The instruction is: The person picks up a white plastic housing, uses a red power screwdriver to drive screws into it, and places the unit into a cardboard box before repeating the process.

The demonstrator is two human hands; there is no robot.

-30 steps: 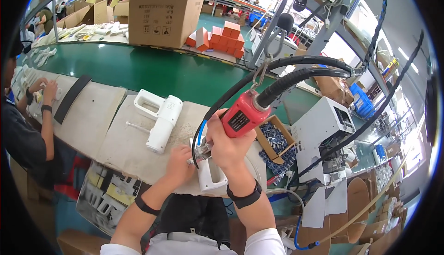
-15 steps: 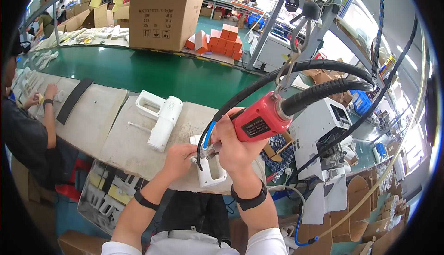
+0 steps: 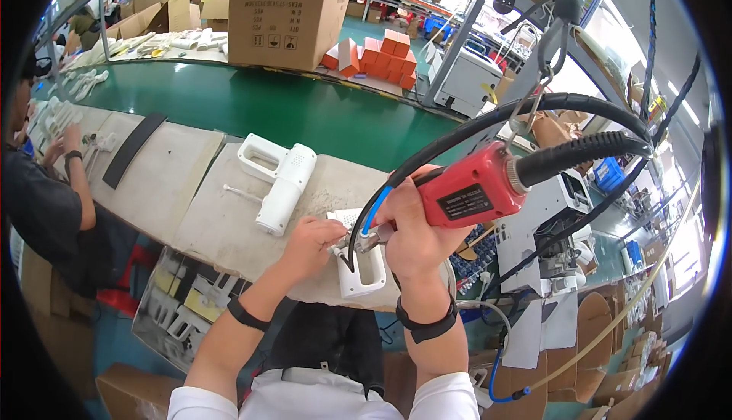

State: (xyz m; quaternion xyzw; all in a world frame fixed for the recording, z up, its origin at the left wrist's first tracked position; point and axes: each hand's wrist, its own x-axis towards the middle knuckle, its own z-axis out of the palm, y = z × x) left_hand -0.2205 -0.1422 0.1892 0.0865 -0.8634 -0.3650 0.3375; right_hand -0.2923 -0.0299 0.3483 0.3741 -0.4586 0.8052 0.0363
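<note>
My right hand [image 3: 415, 241] is wrapped round a red power screwdriver [image 3: 469, 191], which hangs from a metal hook and has thick black cables. Its metal nose [image 3: 370, 238] points down at a white plastic housing with a handle loop [image 3: 348, 283] lying on the bench before me. My left hand [image 3: 309, 245] has its fingers pinched together beside that nose, over the housing; what they grip is hidden. To the left lies a second white handled housing [image 3: 288, 191], with a thin white rod [image 3: 242, 192] beside it.
A black strip [image 3: 133, 149] crosses the bench [image 3: 191, 157] at left, where a co-worker [image 3: 46, 184] handles white parts. Beyond runs a green surface [image 3: 229, 104] with a large carton [image 3: 290, 16] and orange boxes [image 3: 389, 58] past it. At right stands a white machine [image 3: 526, 229].
The whole view has shifted, with the bench scene sliding right in it. Both hands stay at the same housing, and the screwdriver is still in my right hand.
</note>
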